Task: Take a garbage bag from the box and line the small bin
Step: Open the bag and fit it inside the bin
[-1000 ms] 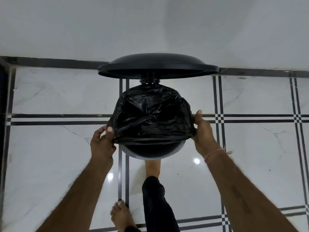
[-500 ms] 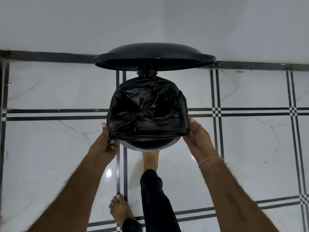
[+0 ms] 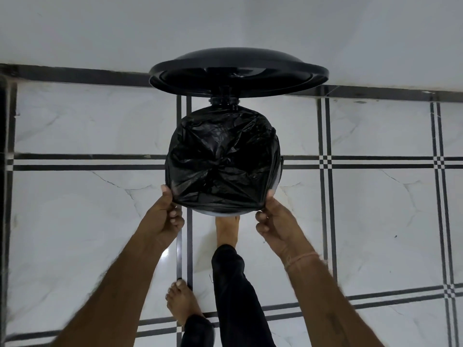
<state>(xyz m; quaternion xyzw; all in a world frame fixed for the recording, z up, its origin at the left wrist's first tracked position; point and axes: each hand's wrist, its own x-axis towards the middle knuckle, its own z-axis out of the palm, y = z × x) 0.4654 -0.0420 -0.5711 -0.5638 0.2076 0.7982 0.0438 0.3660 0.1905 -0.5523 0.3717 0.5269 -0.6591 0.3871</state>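
A black garbage bag (image 3: pixel 223 161) is stretched over the mouth of the small round bin (image 3: pixel 277 181), seen from above; only slivers of the bin's pale rim show at the near and right side. The bin's black lid (image 3: pixel 238 72) stands raised behind it. My left hand (image 3: pixel 165 216) pinches the bag's edge at the near-left of the rim. My right hand (image 3: pixel 275 221) grips the bag's edge at the near-right. The bag's middle is crumpled into folds. No box is in view.
My right foot (image 3: pixel 226 229) is planted at the bin's near base, where the pedal is hidden. My left foot (image 3: pixel 181 303) stands further back. The floor is white marble tile (image 3: pixel 375 221) with black lines. A white wall (image 3: pixel 100 28) rises just behind the bin.
Both hands slid down and toward me along the rim, from its sides to its near corners, pulling the bag edge lower. The bag now covers more of the bin's mouth.
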